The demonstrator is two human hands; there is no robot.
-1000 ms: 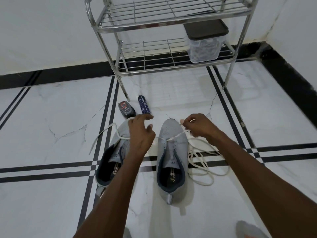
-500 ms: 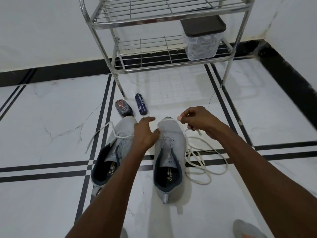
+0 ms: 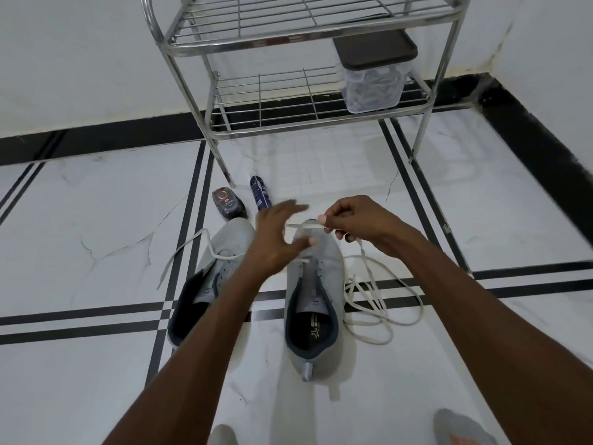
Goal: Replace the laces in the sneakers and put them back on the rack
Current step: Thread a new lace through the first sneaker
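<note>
Two grey sneakers stand side by side on the white tiled floor, toes toward the rack. The right sneaker has a white lace through its lowest eyelets, with the slack looped on the floor to its right. My right hand pinches one lace end above the toe. My left hand hovers over the gap between the shoes with fingers spread, blurred, holding nothing. The left sneaker is partly hidden by my left forearm; a lace strand trails off it to the left.
A chrome wire shoe rack stands against the wall ahead, with a clear lidded box on its lower shelf. A small dark bottle and a blue spray can lie near the rack's front left leg. Black skirting runs along the walls.
My left hand has let go of the lace and opened, lifting toward the right hand. My right hand has stayed above the toe, pinching its lace end.
</note>
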